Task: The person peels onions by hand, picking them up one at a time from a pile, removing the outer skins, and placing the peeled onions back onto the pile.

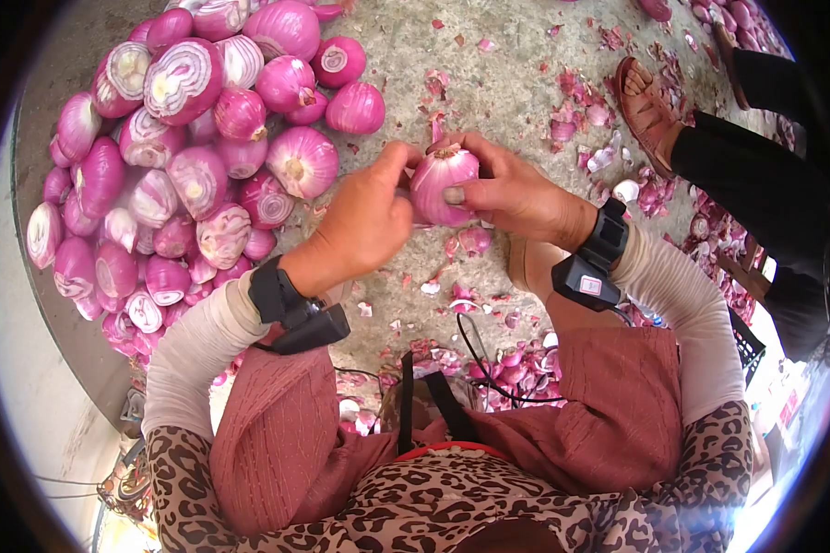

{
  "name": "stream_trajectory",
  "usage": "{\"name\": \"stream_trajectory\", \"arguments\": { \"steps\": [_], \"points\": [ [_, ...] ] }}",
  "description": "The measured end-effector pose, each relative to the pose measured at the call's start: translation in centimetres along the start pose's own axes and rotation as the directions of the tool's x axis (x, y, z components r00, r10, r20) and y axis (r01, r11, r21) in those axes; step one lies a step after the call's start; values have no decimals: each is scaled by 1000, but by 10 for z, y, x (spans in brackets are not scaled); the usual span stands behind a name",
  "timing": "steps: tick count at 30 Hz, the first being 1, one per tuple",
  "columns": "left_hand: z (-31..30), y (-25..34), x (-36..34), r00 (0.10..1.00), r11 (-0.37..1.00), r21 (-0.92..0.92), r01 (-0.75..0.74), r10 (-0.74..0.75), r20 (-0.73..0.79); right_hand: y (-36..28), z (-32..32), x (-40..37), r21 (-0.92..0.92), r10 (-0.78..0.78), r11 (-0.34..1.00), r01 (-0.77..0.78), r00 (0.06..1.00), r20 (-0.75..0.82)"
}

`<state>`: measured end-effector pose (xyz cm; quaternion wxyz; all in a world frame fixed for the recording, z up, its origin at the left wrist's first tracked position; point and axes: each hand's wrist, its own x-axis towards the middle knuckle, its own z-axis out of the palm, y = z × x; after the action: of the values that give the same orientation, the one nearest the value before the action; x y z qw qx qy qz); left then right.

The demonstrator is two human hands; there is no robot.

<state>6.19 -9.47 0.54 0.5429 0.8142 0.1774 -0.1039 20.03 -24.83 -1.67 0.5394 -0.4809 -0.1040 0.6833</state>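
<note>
- Over the middle of the concrete floor (516, 74), just ahead of the person's knees, a red onion (438, 180) is held up between both hands.
- The right hand (516, 195) has its grip closed on the onion from the right, with the thumb across the near face and the fingers behind.
- The left hand (364, 221) meets the onion's left flank in a narrow pinch of thumb and fingertips. I cannot tell whether it also holds a tool.
- The onion's long axis points away from the person, dry tuft end farthest. Both hands touch it, and the right wraps more of it.
- A pile of peeled onions (184, 157) lies along the floor's left edge, near the left hand.
- Onion skins (581, 92) litter the floor, and another person's sandalled foot (646, 111) stands at the far right.
</note>
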Motion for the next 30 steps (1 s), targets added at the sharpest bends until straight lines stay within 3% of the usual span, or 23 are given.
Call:
{"name": "stream_trajectory", "arguments": {
  "steps": [3, 5, 7, 8, 10, 13, 16, 20, 22, 23, 25, 26, 27, 28, 29, 30],
  "points": [
    [1, -5, -1, 1000, 998, -63, 27, -27, -1, 2, -1, 0, 91, -2, 996, -3, 999, 54],
    [1, -6, -1, 1000, 997, -76, 21, -22, -9, 4, -7, 0, 254, 43, 966, -54, 998, 48],
    [-2, -5, 0, 986, 961, -218, 168, -162, 46, 3, -13, 2, 326, 48, 943, -67, 997, 64],
    [-2, -5, 1, 986, 961, -219, 167, -161, 45, 2, -16, 2, 394, 53, 915, -80, 995, 81],
    [-3, -4, 0, 953, 941, -189, 281, -250, 170, 7, -19, 3, 407, 34, 910, -76, 994, 108],
    [-1, -20, 0, 951, 984, -31, 178, -164, 263, 12, -20, 2, 413, 12, 909, -60, 993, 118],
    [-3, -21, 0, 922, 982, 4, 189, -179, 345, 8, -18, -1, 456, 14, 888, -66, 993, 116],
    [-16, -18, 1, 890, 946, 183, 267, -315, 331, -2, -22, -5, 553, 46, 816, -168, 973, 227],
    [-12, -31, -3, 964, 987, -65, 149, -130, 232, 1, -25, -6, 544, 18, 827, -142, 974, 228],
    [-11, -36, -4, 964, 987, -65, 149, -130, 232, 2, -26, -6, 533, -9, 838, -119, 973, 231],
    [-11, -30, -2, 962, 948, 177, -266, 250, 105, 6, -23, -3, 482, -12, 873, -78, 983, 181],
    [-11, -26, -2, 963, 948, 177, -265, 250, 104, 7, -21, -2, 426, -20, 904, -38, 991, 131],
    [-11, -12, -1, 993, 986, -169, -7, 27, 117, 7, -20, -2, 425, -20, 904, -38, 991, 131],
    [-13, -3, 0, 962, 839, -480, 257, -178, 205, 6, -18, -2, 308, -13, 951, -21, 994, 110],
    [-16, 1, 1, 962, 839, -480, 257, -178, 205, 5, -17, -2, 187, -10, 982, -7, 996, 88],
    [-18, 3, 2, 944, 820, -481, 310, -206, 257, 5, -14, -2, 187, -10, 982, -7, 996, 88]
  ]
}}
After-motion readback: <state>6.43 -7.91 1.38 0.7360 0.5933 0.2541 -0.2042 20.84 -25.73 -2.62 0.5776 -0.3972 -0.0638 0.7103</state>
